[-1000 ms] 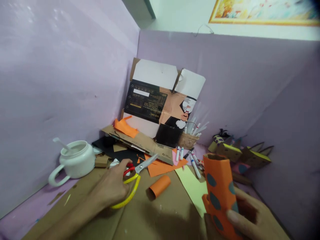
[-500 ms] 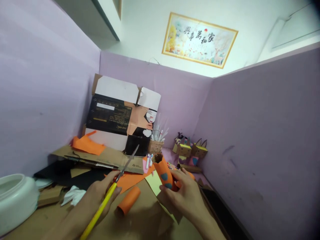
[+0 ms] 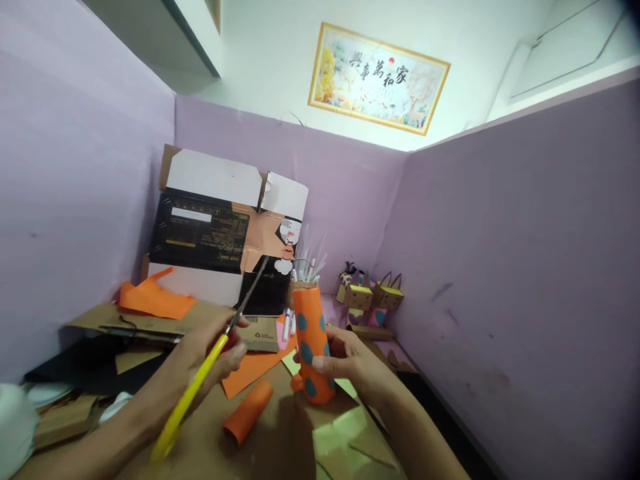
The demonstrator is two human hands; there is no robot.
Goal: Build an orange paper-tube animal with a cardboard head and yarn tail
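My left hand (image 3: 203, 357) is closed around a pair of scissors (image 3: 196, 385) with a yellow handle, its blades pointing up and away. My right hand (image 3: 353, 360) grips an orange paper tube (image 3: 311, 333) with blue-grey spots, fingers behind it and thumb on its near side. The tube stands nearly upright, with a small orange bump low on its left side. Between my hands a plain orange paper roll (image 3: 249, 412) lies on the brown work surface. Flat orange paper (image 3: 250, 371) lies behind the roll.
An unfolded black and white carton (image 3: 200, 230) leans at the back left. Close by are a holder of pens (image 3: 306, 270) and small cardboard figures (image 3: 361, 295). Yellow-green paper (image 3: 345, 437) lies front right; a white pot (image 3: 15, 427) is at left. Purple walls enclose three sides.
My right hand has swung the spotted tube from tilted to nearly upright, showing more spots. The scissors stay in my left hand. The whole view has shifted, so the background sits further left.
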